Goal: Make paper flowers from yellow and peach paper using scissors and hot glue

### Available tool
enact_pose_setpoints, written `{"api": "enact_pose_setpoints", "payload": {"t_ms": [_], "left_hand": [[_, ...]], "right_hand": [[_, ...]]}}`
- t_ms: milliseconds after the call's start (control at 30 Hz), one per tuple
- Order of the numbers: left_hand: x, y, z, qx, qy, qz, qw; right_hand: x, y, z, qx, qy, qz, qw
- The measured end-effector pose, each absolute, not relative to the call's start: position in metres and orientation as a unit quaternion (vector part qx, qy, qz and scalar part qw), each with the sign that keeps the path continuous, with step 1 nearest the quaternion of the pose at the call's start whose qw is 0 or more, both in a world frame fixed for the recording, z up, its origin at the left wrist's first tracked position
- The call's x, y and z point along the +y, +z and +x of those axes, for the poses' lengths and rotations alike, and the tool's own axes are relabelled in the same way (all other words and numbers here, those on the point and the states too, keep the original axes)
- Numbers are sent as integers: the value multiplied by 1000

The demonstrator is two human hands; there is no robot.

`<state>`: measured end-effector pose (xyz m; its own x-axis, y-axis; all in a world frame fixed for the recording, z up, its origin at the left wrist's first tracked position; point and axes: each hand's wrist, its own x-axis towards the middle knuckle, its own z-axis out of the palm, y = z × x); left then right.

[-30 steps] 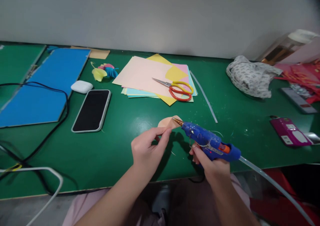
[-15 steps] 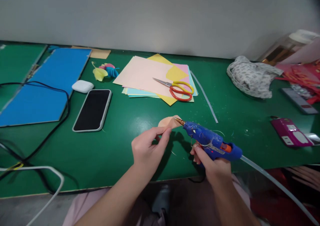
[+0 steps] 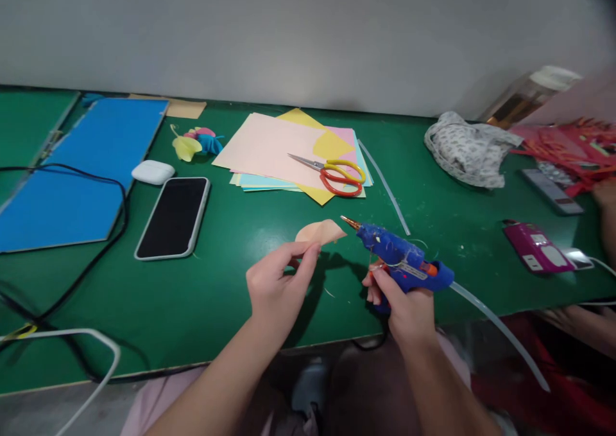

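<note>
Between thumb and fingers, my left hand pinches a peach paper piece, curved along its upper edge. My right hand grips a blue hot glue gun, fingers around its handle near the orange trigger. The gun's brass nozzle points up and left, a small gap away from the paper's right tip. A long clear glue stick sticks out of the gun's back end. Beyond my hands, scissors with one yellow and one red handle lie on a stack of coloured paper.
At left are a phone, a white earphone case, paper petals, a blue board and loose cables. Another glue stick, a patterned cloth and a magenta device lie right. Another person's arm shows at far right.
The nozzle has come away from the paper's edge, leaving a gap between them. My left hand has shifted slightly left with the paper. The view has turned a little right.
</note>
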<state>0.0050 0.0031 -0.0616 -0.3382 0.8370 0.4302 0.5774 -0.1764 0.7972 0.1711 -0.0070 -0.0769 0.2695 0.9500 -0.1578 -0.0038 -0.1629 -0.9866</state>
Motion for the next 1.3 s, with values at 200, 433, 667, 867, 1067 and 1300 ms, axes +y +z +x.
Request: {"api": "enact_pose_setpoints", "payload": {"t_ms": [200, 433, 667, 867, 1067, 1300], "left_hand": [[6, -58, -4, 662, 527, 510, 155], [14, -61, -13, 645, 581, 459, 192], [22, -57, -21, 638, 604, 428, 212], [24, -53, -26, 613, 627, 419, 236], [24, -44, -30, 606, 644, 400, 241], [25, -41, -33, 608, 640, 403, 240]], "right_hand": [[7, -77, 180, -394, 433, -635, 504], [39, -76, 210, -416, 409, -682, 441], [50, -74, 230, -473, 329, -767, 282], [56, -68, 224, -542, 254, -789, 136], [47, -54, 223, -586, 134, -797, 67], [38, -32, 177, -734, 68, -667, 104]]}}
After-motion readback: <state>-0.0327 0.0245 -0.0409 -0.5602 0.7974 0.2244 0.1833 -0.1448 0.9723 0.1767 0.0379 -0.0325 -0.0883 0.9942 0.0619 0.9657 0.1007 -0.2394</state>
